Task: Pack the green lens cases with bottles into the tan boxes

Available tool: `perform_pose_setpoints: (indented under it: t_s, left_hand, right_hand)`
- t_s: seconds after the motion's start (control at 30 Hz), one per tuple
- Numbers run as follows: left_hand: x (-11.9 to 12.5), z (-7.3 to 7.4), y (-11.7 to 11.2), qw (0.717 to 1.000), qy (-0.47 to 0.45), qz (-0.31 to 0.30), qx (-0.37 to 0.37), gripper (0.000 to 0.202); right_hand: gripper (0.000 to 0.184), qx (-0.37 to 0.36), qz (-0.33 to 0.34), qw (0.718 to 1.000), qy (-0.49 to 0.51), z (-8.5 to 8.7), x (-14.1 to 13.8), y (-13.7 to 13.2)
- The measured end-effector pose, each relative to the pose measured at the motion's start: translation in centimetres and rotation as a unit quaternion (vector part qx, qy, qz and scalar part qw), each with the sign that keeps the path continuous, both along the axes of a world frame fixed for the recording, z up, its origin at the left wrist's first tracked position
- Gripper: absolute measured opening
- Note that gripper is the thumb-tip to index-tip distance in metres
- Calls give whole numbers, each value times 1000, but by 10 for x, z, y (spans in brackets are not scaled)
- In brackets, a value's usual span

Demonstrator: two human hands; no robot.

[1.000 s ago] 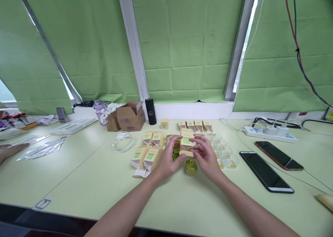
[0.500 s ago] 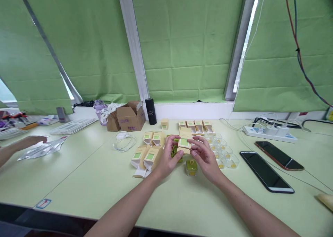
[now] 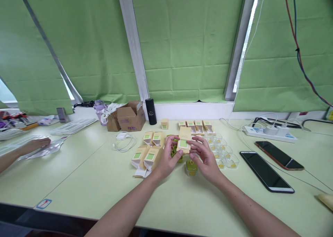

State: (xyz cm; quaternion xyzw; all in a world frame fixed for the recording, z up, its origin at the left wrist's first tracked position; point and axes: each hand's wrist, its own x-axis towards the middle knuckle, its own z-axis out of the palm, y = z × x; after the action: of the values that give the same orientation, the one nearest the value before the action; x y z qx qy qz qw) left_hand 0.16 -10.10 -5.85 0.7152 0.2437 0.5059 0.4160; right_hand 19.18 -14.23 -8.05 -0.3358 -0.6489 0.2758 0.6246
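My left hand (image 3: 168, 159) and my right hand (image 3: 204, 158) both grip a small tan carton with a green label (image 3: 184, 140), held upright just above the table. Directly beneath it sits a small clear case with a green and yellow insert (image 3: 191, 167). Several dark green pieces (image 3: 177, 154) lie behind my left fingers. Open tan cartons (image 3: 146, 156) lie to the left, and a row of the same cartons (image 3: 196, 125) stands behind.
Several clear cases (image 3: 223, 152) lie to the right. Two phones (image 3: 265, 171) and a power strip (image 3: 270, 132) are further right. A brown cardboard box (image 3: 130, 117), black bottle (image 3: 150, 111) and white cable (image 3: 124, 141) stand at the back left. Another person's hand (image 3: 33, 145) rests on plastic bags far left.
I have raised and tilted the carton slightly, and my fingers have shifted on it. The other person's hand at far left moved right onto the plastic bags.
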Motion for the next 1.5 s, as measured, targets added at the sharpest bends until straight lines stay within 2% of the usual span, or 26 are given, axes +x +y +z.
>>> perform_pose_setpoints:
  t_s: [0.37,0.87,1.5]
  left_hand:
    - [2,1,-1,997,37,49,49,45]
    - [4,0,-1,996,43,70,48,42]
    - [6,-9,4,994,48,90,51,34]
  right_hand:
    - [34,-12,-24,1000,6,0,-3,1]
    - [31,-15,-45,999,-2,1,-3,1]
    - [25,-9,-56,998,9,1,-2,2]
